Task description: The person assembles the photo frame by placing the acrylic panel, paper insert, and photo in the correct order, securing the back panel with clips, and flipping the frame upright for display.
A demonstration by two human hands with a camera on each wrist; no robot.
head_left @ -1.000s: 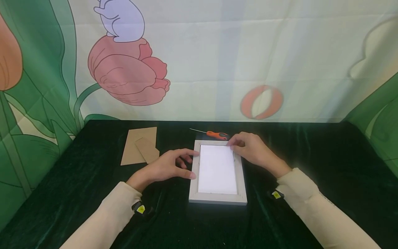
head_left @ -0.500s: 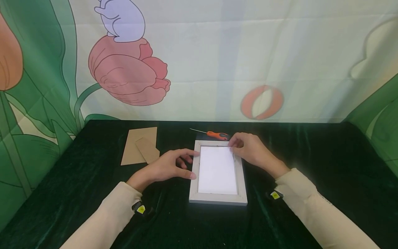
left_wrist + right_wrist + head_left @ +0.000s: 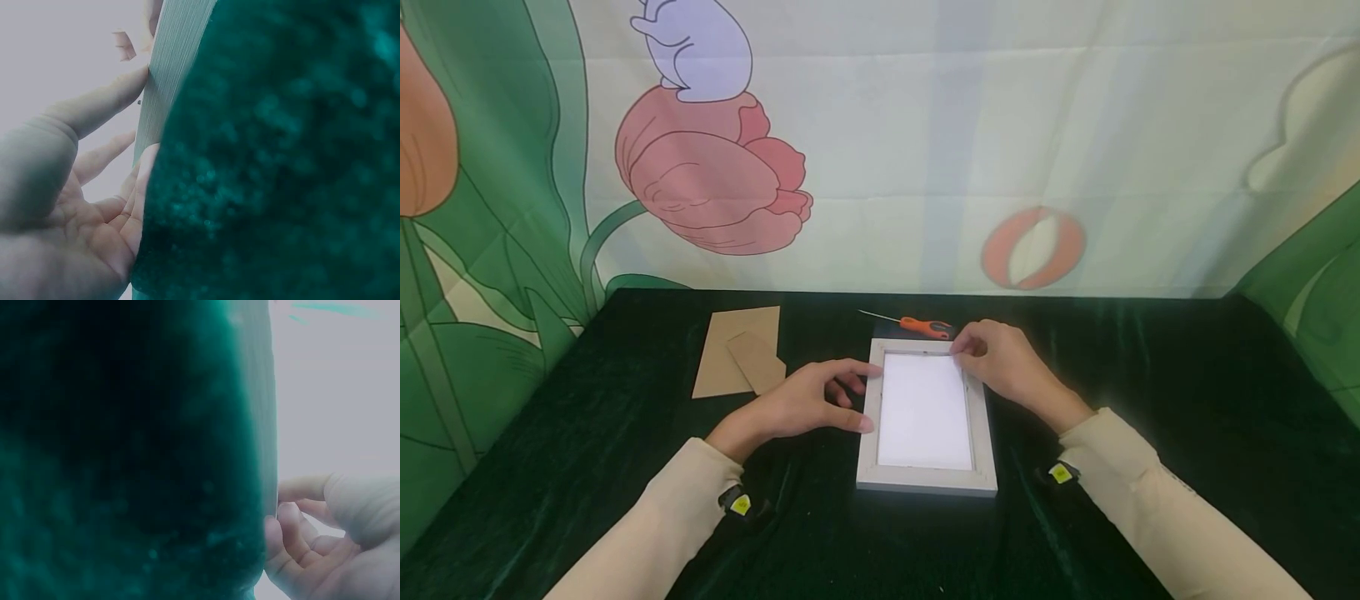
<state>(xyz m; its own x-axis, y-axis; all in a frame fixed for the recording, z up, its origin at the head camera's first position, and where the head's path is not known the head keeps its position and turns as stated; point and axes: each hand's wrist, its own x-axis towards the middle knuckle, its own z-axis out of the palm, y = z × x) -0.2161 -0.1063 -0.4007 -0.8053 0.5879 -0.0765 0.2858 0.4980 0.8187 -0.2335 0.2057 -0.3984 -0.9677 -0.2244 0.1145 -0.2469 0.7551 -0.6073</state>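
A white picture frame (image 3: 986,433) lies flat on dark green cloth, with a white sheet (image 3: 925,412) in its opening. My left hand (image 3: 805,398) rests at the frame's left side, thumb and index fingertip on the border, the other fingers loosely bent. In the left wrist view, the thumb (image 3: 103,103) meets the frame's ridged side (image 3: 178,56). At the upper right inner corner, my right hand (image 3: 1000,354) pinches the sheet's edge with thumb and index finger. The right wrist view shows the fingers (image 3: 287,540) bent beside the frame's edge (image 3: 265,425).
Behind the frame lies a screwdriver (image 3: 925,327) with an orange handle. To the left is a brown backing board (image 3: 730,350) with a stand flap (image 3: 756,362) on it. A printed curtain (image 3: 887,167) hangs along the table's back edge.
The sheet's top edge has shifted slightly toward me, exposing a thin strip along the frame's upper inner edge. My right forearm has moved slightly left; the left hand has stayed put.
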